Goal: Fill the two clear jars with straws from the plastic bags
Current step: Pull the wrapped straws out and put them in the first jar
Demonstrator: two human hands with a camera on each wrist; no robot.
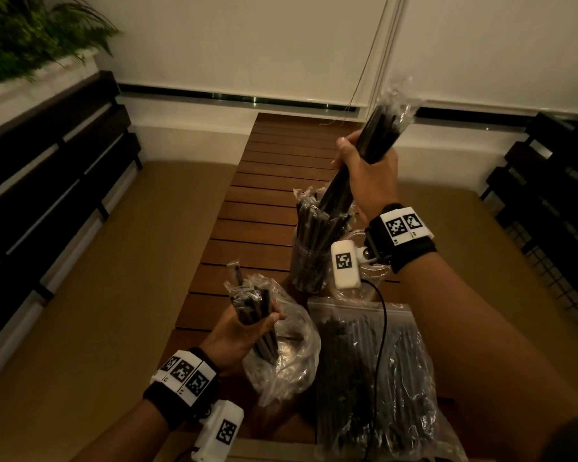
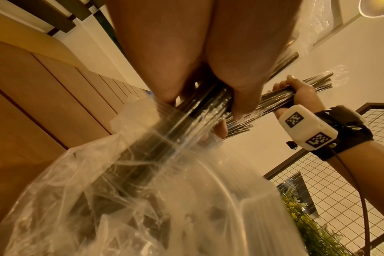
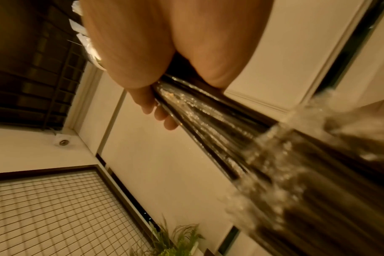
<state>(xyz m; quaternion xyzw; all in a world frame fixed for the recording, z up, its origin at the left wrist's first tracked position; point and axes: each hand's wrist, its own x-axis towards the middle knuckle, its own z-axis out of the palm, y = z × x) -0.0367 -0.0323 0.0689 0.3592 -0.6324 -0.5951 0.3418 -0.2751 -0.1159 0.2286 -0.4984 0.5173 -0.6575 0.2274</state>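
Observation:
My right hand [image 1: 364, 168] grips a long bundle of black wrapped straws [image 1: 381, 135], tilted, with its lower end among the straws that stand in a clear jar [image 1: 309, 261]. In the right wrist view my fingers [image 3: 156, 109] curl round that bundle [image 3: 208, 121]. My left hand [image 1: 247, 328] holds a smaller bundle of straws [image 1: 251, 305] that rises out of an open, crumpled plastic bag [image 1: 281, 355]. The left wrist view shows the left fingers [image 2: 164, 69] round these straws [image 2: 199, 107]. A clear rim [image 1: 356, 233] behind my right wrist camera may be the second jar, mostly hidden.
A zip bag full of black straws [image 1: 371, 371] lies on the slatted wooden table [image 1: 264, 195] at the near right, with the wrist camera's cable [image 1: 384, 328] across it. Dark slatted benches stand at the left [image 1: 47, 178] and right [image 1: 548, 195]. A blind cord [image 1: 364, 95] hangs at the back.

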